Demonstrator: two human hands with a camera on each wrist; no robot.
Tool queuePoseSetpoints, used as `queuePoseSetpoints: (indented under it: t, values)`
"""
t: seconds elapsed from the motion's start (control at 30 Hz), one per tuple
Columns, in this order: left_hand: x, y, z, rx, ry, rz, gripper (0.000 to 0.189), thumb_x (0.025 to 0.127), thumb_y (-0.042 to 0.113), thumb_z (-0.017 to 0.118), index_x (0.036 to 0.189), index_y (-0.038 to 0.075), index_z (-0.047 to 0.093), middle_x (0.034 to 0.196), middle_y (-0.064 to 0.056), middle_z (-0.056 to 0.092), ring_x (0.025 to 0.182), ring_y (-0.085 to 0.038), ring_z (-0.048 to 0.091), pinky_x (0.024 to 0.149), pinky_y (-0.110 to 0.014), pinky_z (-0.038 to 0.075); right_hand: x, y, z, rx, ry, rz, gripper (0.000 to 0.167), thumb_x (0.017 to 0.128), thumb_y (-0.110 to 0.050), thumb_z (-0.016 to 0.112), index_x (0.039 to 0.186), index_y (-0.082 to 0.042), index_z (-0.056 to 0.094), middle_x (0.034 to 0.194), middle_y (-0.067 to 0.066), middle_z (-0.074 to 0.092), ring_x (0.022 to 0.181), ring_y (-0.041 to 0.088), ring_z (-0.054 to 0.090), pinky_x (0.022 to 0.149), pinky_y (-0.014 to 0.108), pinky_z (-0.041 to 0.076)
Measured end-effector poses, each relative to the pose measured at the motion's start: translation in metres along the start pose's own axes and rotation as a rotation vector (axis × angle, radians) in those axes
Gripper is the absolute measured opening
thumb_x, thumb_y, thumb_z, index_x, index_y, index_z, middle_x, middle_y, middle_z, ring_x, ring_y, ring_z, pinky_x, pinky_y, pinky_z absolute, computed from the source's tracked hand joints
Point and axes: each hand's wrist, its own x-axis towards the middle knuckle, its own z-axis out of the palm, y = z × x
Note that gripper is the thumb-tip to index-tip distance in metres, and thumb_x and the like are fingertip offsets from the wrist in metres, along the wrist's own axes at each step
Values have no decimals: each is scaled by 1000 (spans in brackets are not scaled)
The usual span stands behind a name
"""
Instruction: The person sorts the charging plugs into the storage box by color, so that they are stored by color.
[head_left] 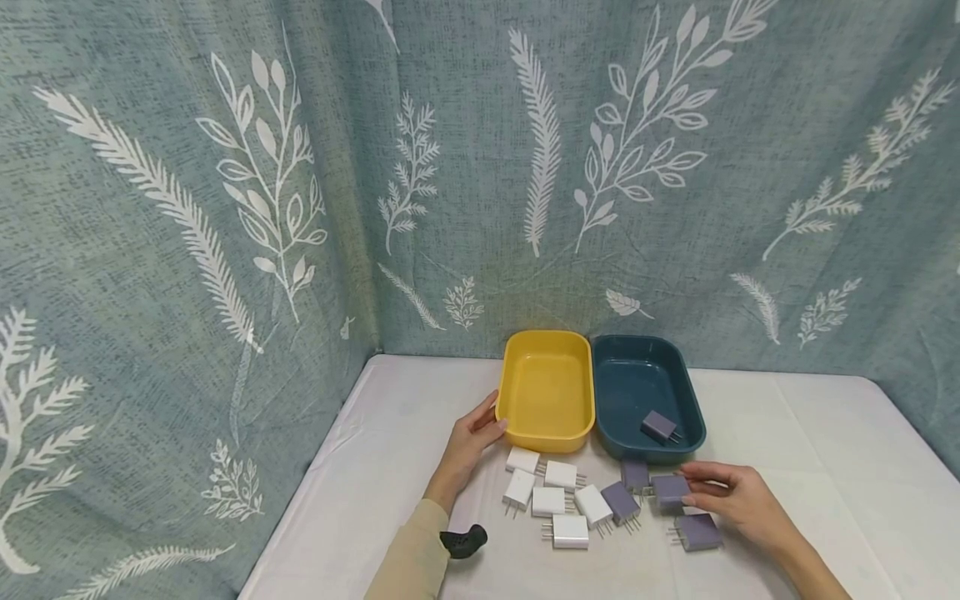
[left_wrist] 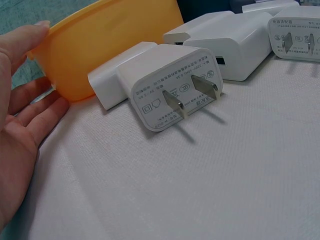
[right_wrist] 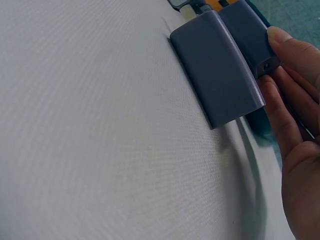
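Note:
My left hand (head_left: pixel 467 446) holds the near left corner of a yellow tray (head_left: pixel 543 442), its thumb at the rim and fingers against the lower side in the left wrist view. White plug-in chargers (left_wrist: pixel 172 87) lie just beside that hand. On the right, my right hand (head_left: pixel 731 497) pinches a purple charger (head_left: pixel 670 493) between thumb and fingers. A second purple charger (right_wrist: pixel 217 70) lies nearer the camera in the right wrist view, overlapping the held one. Two more, a purple charger (head_left: pixel 620 502) and another purple charger (head_left: pixel 635 474), lie to the left of the pinched one.
A dark blue tray (head_left: pixel 648 454) stands against the yellow tray's right side, with one purple charger (head_left: pixel 660 426) inside. Several white chargers (head_left: pixel 548 501) are scattered in front of the trays. A black object (head_left: pixel 463 542) is at the left wrist. A patterned curtain (head_left: pixel 480 208) hangs behind.

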Motion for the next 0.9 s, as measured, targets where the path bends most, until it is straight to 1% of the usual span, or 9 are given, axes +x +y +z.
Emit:
queuePoseSetpoints:
  t: [0.17,0.33,0.47,0.63,0.7,0.77,0.9]
  values:
    - [0,0,0,-1,-2,0,63,91,31,68,148,27,42,145,-10,52,131,-24,54,99,-26,52,0,0,1,0,13,10,55,81,-9,77,124,18,56,121,33,62,95,-5,66,81,21,58]
    - [-1,1,0,-22,-10,-3,63,91,28,69,149,28,41,146,-10,51,131,-25,53,97,-25,52,0,-1,1,9,17,22,55,81,-10,77,124,17,56,120,28,65,95,-5,67,81,22,59]
    - [-2,2,0,-31,-8,-4,63,91,29,69,148,29,42,146,-10,51,131,-24,54,97,-25,52,0,-3,2,13,14,10,55,82,-9,76,124,18,55,118,25,67,95,-6,66,81,21,58]
    - [-1,0,-1,-38,-17,-2,64,91,29,69,148,29,42,146,-10,52,130,-25,54,96,-25,53,0,-5,3,2,28,-20,53,82,-8,76,123,18,56,119,30,65,95,-6,66,81,21,58]
    - [0,0,-1,-41,-18,-2,63,91,28,69,148,29,42,146,-10,52,130,-25,54,96,-25,53,1,-6,3,-11,37,-37,52,82,-9,76,122,17,57,118,29,65,96,-6,66,81,21,58]
    - [-1,0,-1,-38,-19,0,64,91,28,69,148,29,41,146,-10,51,131,-25,54,97,-24,53,1,-6,3,-18,44,-51,52,81,-9,76,122,17,57,116,23,68,96,-6,66,81,20,58]
    - [-1,1,-1,-34,-17,-4,63,91,29,69,148,29,42,146,-9,51,131,-24,53,97,-24,52,2,-7,3,-14,49,-67,52,81,-10,77,122,17,57,111,2,73,96,-4,67,81,20,58]
